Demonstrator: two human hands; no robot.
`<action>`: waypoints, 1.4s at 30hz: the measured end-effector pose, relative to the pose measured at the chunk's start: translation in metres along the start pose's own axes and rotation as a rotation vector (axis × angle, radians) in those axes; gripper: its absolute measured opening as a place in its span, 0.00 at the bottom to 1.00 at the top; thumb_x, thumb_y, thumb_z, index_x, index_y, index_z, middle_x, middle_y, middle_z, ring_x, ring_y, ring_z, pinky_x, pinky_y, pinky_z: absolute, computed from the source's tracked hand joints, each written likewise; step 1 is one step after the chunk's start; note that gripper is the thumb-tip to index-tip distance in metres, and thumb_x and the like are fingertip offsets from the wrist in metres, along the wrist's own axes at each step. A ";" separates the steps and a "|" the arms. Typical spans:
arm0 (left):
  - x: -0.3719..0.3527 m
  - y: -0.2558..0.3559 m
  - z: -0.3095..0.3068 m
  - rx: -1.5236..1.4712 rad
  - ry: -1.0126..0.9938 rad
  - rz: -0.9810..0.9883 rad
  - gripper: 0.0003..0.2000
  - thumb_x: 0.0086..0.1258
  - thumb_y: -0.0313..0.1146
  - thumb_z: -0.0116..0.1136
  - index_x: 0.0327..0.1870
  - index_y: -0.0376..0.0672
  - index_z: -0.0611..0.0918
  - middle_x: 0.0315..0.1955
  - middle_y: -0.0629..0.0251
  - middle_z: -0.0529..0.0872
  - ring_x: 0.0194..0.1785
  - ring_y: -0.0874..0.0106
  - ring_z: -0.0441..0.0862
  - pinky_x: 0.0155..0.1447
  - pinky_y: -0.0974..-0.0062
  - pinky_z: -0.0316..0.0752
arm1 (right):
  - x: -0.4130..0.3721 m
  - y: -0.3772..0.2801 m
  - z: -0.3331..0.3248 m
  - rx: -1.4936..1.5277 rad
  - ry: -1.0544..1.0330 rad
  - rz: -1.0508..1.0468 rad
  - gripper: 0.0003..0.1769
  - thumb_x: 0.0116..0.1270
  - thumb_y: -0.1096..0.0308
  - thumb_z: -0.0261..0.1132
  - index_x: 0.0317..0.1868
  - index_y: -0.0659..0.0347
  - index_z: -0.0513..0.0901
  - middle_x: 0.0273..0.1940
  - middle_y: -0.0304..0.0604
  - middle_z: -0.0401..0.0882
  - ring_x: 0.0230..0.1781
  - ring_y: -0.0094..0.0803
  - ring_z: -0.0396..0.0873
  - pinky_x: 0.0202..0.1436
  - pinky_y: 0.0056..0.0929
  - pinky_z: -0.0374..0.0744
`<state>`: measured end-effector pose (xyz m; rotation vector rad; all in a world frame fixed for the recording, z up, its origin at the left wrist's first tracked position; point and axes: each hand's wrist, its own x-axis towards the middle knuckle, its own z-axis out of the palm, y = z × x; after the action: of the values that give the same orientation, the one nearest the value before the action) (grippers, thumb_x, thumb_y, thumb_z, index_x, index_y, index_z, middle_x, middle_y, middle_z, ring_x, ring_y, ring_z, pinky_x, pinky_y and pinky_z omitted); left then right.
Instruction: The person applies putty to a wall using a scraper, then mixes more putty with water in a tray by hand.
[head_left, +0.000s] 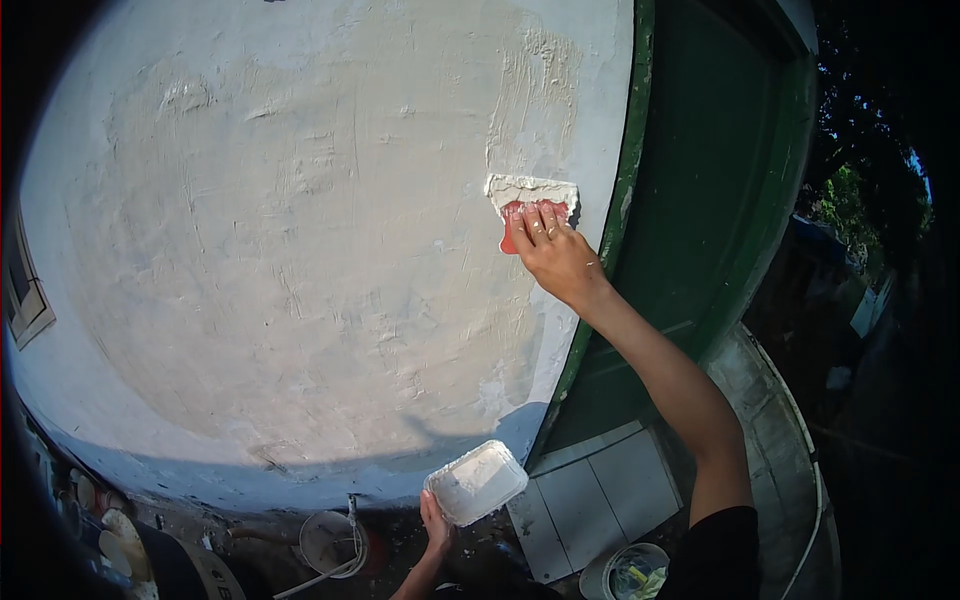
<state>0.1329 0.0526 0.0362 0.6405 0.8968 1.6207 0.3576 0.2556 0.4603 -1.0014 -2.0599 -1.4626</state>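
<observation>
The right hand [553, 250] is clamped on a flat red scraper [508, 234] held against the pale, roughly coated wall [300, 200]; the left hand [437, 528] grips a shallow white rectangular tray [513, 470] below. The thick white paste [530, 187] heaped along the scraper's upper edge could drop if it tips outward, or smear the dark green door frame [627, 170] (just beside it) through a rightward slip.

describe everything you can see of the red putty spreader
The red putty spreader looks like plastic, with a curved left side. Off-white paste thickly coats its wide upper edge. Held wide edge up, apparently against the wall, it is left of the green door frame. The right hand grips it, fingers covering part.
</observation>
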 end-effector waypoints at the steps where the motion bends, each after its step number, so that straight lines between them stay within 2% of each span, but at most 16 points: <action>1: 0.000 0.000 0.002 0.004 0.022 -0.015 0.22 0.82 0.49 0.35 0.58 0.38 0.71 0.49 0.63 0.77 0.54 0.74 0.74 0.61 0.72 0.69 | -0.008 0.002 0.000 0.044 0.064 0.006 0.19 0.63 0.73 0.59 0.54 0.70 0.76 0.54 0.58 0.79 0.53 0.49 0.81 0.53 0.41 0.83; 2: -0.001 0.000 0.000 0.010 0.044 -0.031 0.22 0.82 0.49 0.35 0.58 0.38 0.71 0.50 0.63 0.77 0.54 0.74 0.74 0.61 0.72 0.69 | -0.015 0.002 -0.001 0.089 0.127 0.016 0.19 0.63 0.73 0.60 0.54 0.69 0.76 0.54 0.57 0.79 0.53 0.49 0.82 0.53 0.41 0.82; 3: -0.003 -0.002 -0.005 0.001 0.040 -0.023 0.22 0.82 0.49 0.35 0.58 0.39 0.71 0.50 0.64 0.77 0.54 0.74 0.74 0.62 0.73 0.69 | -0.012 0.009 -0.018 0.186 0.231 0.054 0.17 0.63 0.75 0.60 0.53 0.66 0.79 0.48 0.54 0.83 0.48 0.46 0.84 0.52 0.39 0.83; 6: -0.001 -0.003 -0.007 -0.034 0.007 0.020 0.21 0.82 0.48 0.35 0.58 0.39 0.71 0.51 0.64 0.77 0.55 0.74 0.74 0.62 0.72 0.69 | -0.004 0.039 -0.057 0.661 0.014 0.371 0.14 0.64 0.75 0.61 0.50 0.64 0.82 0.39 0.54 0.85 0.42 0.44 0.85 0.48 0.36 0.82; 9: -0.009 0.006 -0.009 -0.025 -0.017 0.045 0.21 0.82 0.48 0.34 0.58 0.39 0.71 0.51 0.64 0.77 0.55 0.73 0.75 0.62 0.72 0.70 | 0.022 0.084 -0.062 0.795 -0.142 0.342 0.12 0.63 0.76 0.62 0.47 0.65 0.83 0.34 0.56 0.85 0.39 0.46 0.85 0.43 0.37 0.80; 11: -0.006 0.004 -0.014 0.008 -0.014 0.062 0.21 0.82 0.48 0.34 0.58 0.39 0.71 0.51 0.63 0.77 0.55 0.73 0.75 0.62 0.71 0.70 | 0.048 0.111 -0.061 0.760 -0.265 0.349 0.13 0.61 0.75 0.64 0.46 0.70 0.82 0.34 0.56 0.84 0.33 0.40 0.85 0.39 0.33 0.78; 20: 0.006 0.005 -0.023 -0.012 0.025 0.071 0.21 0.82 0.48 0.34 0.59 0.39 0.70 0.51 0.62 0.77 0.55 0.72 0.75 0.62 0.72 0.70 | 0.104 0.199 -0.067 0.367 0.024 0.437 0.17 0.60 0.72 0.65 0.51 0.60 0.84 0.41 0.55 0.85 0.41 0.48 0.84 0.50 0.39 0.80; 22: 0.008 0.007 -0.024 -0.006 0.035 0.083 0.21 0.82 0.47 0.34 0.59 0.38 0.70 0.51 0.62 0.77 0.55 0.72 0.75 0.62 0.72 0.70 | 0.109 0.204 -0.101 0.334 0.075 0.392 0.17 0.60 0.72 0.65 0.52 0.59 0.84 0.41 0.54 0.85 0.42 0.48 0.84 0.50 0.40 0.80; 24: 0.012 0.005 -0.022 -0.016 0.038 0.089 0.21 0.82 0.47 0.34 0.59 0.38 0.70 0.52 0.62 0.77 0.55 0.72 0.75 0.62 0.72 0.70 | 0.113 0.219 -0.116 0.327 0.186 0.220 0.18 0.62 0.71 0.66 0.53 0.65 0.82 0.41 0.56 0.85 0.38 0.44 0.85 0.44 0.33 0.80; 25: 0.014 0.004 -0.024 -0.020 0.035 0.088 0.21 0.82 0.47 0.34 0.59 0.38 0.70 0.52 0.62 0.77 0.55 0.72 0.75 0.62 0.72 0.70 | 0.119 0.214 -0.129 0.280 0.291 0.116 0.18 0.62 0.73 0.64 0.54 0.64 0.81 0.41 0.56 0.85 0.39 0.45 0.85 0.44 0.35 0.81; 29: 0.013 0.009 -0.018 -0.004 0.022 0.074 0.21 0.82 0.47 0.34 0.59 0.38 0.70 0.52 0.62 0.77 0.55 0.72 0.75 0.62 0.71 0.70 | 0.144 0.177 -0.144 0.206 0.354 0.151 0.09 0.65 0.67 0.61 0.36 0.65 0.83 0.28 0.59 0.79 0.24 0.45 0.83 0.27 0.38 0.75; 30: 0.013 0.007 -0.019 -0.004 0.017 0.082 0.22 0.82 0.48 0.34 0.59 0.38 0.70 0.52 0.61 0.77 0.55 0.72 0.75 0.62 0.71 0.70 | 0.144 0.179 -0.125 0.198 0.315 0.120 0.09 0.64 0.70 0.61 0.42 0.64 0.82 0.32 0.58 0.81 0.29 0.45 0.83 0.33 0.38 0.77; 32: 0.017 0.004 -0.021 -0.001 0.003 0.101 0.22 0.82 0.48 0.33 0.59 0.38 0.70 0.52 0.61 0.77 0.55 0.71 0.75 0.62 0.71 0.70 | 0.140 0.178 -0.083 0.177 0.241 0.062 0.18 0.62 0.75 0.62 0.54 0.62 0.81 0.41 0.55 0.85 0.39 0.46 0.85 0.44 0.38 0.82; 35: 0.014 0.011 -0.012 0.004 0.029 0.094 0.22 0.82 0.48 0.33 0.59 0.38 0.70 0.52 0.61 0.77 0.56 0.71 0.75 0.62 0.70 0.70 | 0.114 0.153 -0.063 0.205 0.257 -0.015 0.15 0.65 0.75 0.59 0.51 0.53 0.83 0.42 0.49 0.85 0.38 0.39 0.85 0.42 0.35 0.84; 38: 0.015 0.007 -0.018 -0.026 0.024 0.089 0.22 0.82 0.48 0.32 0.59 0.38 0.70 0.52 0.60 0.77 0.56 0.71 0.76 0.62 0.70 0.70 | 0.083 0.112 -0.055 0.180 0.270 -0.066 0.14 0.66 0.74 0.57 0.51 0.55 0.81 0.40 0.49 0.85 0.39 0.39 0.85 0.43 0.36 0.84; 42: 0.011 0.010 -0.016 -0.026 0.014 0.084 0.22 0.82 0.48 0.33 0.59 0.38 0.70 0.51 0.61 0.78 0.55 0.71 0.76 0.62 0.71 0.71 | 0.030 0.049 -0.031 0.135 0.143 -0.102 0.12 0.66 0.72 0.58 0.49 0.62 0.77 0.44 0.49 0.82 0.47 0.41 0.83 0.48 0.36 0.84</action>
<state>0.1117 0.0587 0.0348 0.6567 0.8672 1.7108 0.3735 0.2456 0.5228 -0.7276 -2.1004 -1.3797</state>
